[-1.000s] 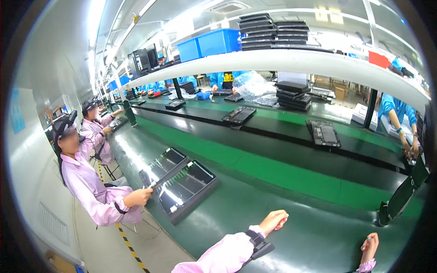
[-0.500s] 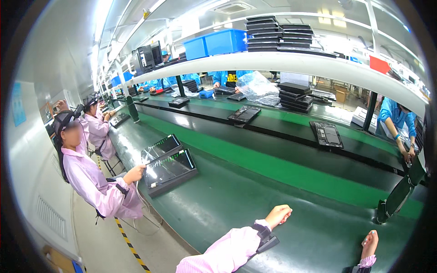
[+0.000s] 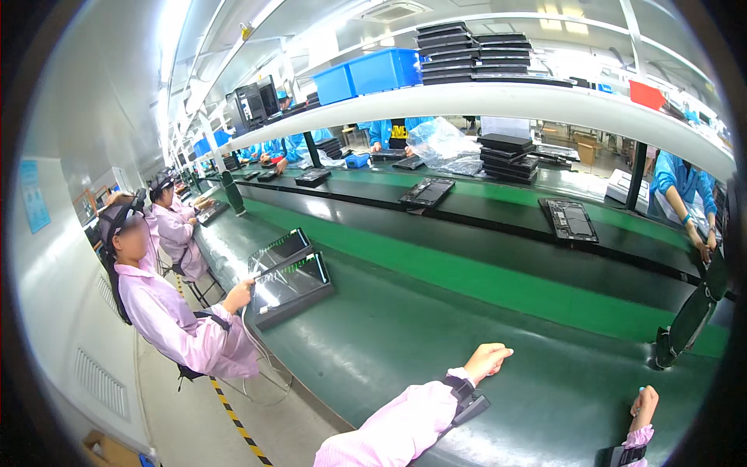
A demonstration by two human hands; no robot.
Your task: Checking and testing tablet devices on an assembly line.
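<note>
My left hand (image 3: 488, 360) rests near the front of the green work table (image 3: 405, 327), its fingers curled together around nothing I can see. To the right, my right hand (image 3: 644, 405) is also closed in a loose fist over the table's edge area, with no object showing in it. Both wrists wear black straps over pink sleeves. Neither hand touches a device. Farther left on the table lies a dark flat panel (image 3: 289, 282) on a black base, gripped at its edge by a seated co-worker's hand (image 3: 238, 296).
Opened tablet-like devices (image 3: 569, 220) sit on a dark conveyor belt (image 3: 482, 222) across the table. Beyond it stands a stack of black units (image 3: 507, 159). A white overhead shelf (image 3: 498, 100) carries blue bins (image 3: 385, 70). A green-wrapped post (image 3: 689, 319) rises at right.
The view has shifted slightly, and both my hands sit a little farther right and higher in it. They stay closed. Devices on the belt appear slightly farther right.
</note>
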